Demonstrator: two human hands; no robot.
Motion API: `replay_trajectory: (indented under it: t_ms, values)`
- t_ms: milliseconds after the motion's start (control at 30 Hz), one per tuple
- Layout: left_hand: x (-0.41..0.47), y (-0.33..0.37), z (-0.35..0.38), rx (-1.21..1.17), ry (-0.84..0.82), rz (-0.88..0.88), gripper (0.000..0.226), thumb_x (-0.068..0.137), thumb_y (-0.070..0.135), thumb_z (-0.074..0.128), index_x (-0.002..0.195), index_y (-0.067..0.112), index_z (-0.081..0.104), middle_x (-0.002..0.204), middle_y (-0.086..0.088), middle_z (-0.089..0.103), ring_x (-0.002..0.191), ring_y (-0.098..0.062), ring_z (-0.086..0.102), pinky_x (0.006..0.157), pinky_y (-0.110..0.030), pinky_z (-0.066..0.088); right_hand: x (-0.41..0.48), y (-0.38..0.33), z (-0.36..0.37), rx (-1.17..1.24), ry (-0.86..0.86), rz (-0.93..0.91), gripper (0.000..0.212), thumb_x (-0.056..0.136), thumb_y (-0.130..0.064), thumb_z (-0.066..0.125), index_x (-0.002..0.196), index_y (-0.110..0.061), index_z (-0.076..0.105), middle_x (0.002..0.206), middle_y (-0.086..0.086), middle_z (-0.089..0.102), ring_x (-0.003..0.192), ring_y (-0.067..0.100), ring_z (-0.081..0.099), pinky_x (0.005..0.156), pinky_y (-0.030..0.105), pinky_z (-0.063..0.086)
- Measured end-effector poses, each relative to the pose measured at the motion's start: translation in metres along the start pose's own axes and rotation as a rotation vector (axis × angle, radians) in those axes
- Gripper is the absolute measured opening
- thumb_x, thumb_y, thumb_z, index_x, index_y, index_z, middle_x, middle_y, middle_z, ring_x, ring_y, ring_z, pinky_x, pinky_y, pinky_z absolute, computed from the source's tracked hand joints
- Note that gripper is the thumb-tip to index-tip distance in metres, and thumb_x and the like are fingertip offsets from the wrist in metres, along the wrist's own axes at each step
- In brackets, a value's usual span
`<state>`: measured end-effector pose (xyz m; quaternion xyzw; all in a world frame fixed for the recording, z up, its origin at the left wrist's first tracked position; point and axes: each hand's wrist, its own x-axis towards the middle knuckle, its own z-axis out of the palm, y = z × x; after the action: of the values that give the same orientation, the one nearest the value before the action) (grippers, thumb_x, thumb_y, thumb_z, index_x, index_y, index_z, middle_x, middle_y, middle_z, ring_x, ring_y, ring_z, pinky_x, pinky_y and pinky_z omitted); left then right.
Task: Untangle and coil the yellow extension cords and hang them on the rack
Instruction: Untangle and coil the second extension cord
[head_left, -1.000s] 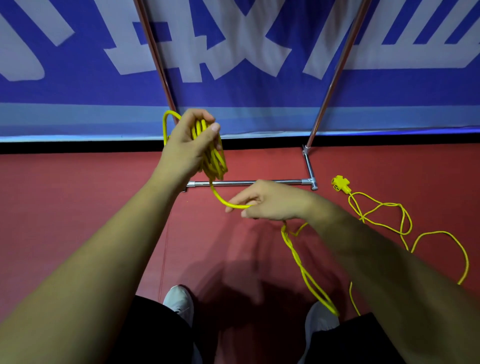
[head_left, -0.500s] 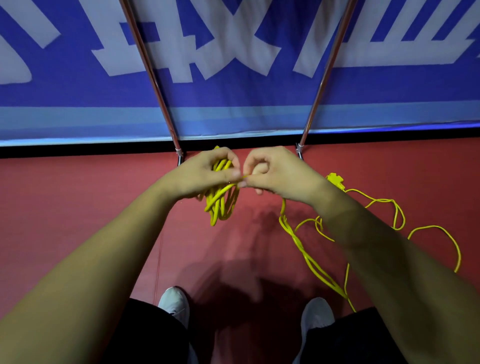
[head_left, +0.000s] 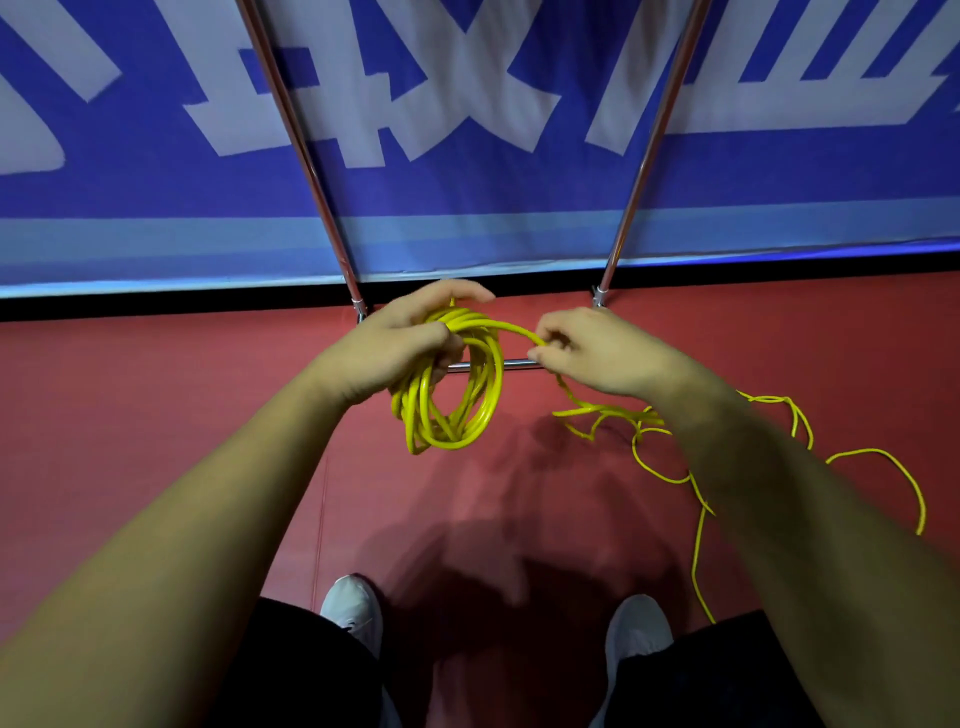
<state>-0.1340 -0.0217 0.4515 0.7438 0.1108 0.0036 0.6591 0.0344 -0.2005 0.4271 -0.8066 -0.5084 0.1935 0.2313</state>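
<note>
A coil of yellow extension cord (head_left: 470, 410) with several loops hangs from my left hand (head_left: 400, 345), which grips its top. My right hand (head_left: 597, 353) pinches the strand that runs out of the coil's top, a short way to the right. The loose rest of the yellow cord (head_left: 779, 457) trails under my right forearm and lies in tangled loops on the red floor at the right. The metal rack's two slanted poles (head_left: 306, 156) rise in front of me, and its low crossbar (head_left: 511, 365) shows behind the coil between my hands.
A blue banner with large pale lettering (head_left: 467, 104) stands just behind the rack. The red floor (head_left: 156, 415) stretches left and right. My two white shoes (head_left: 353, 608) are at the bottom, with loose cord close to the right shoe.
My hands have moved apart. The coil now hangs as wider round loops from my left hand, and my right hand has drawn a strand out to the right. The plug is out of sight.
</note>
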Motion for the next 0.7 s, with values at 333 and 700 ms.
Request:
replay_trajectory:
  t_ms: [333,700]
  values:
    - [-0.004,-0.001,0.006,-0.207,-0.150,0.053,0.026,0.087,-0.002,0.055,0.105,0.014,0.045,0.067,-0.012,0.043,0.043,-0.017,0.039,0.044,-0.023,0.039,0.011,0.010,0.019,0.535,0.245,0.086,0.036,0.091,-0.032,0.068,0.074,-0.001,0.059,0.051,0.009,0.052,0.044,0.015,0.051,0.053,0.026,0.044]
    - [0.005,-0.001,-0.006,-0.646,0.153,0.198,0.015,0.093,0.006,0.047,0.102,0.015,0.055,0.064,-0.003,0.043,0.047,-0.014,0.042,0.051,-0.024,0.039,0.008,0.060,0.044,0.446,-0.002,0.200,0.026,0.092,-0.029,0.065,0.072,-0.013,0.061,0.066,0.006,0.056,0.065,0.008,0.044,0.062,0.031,0.032]
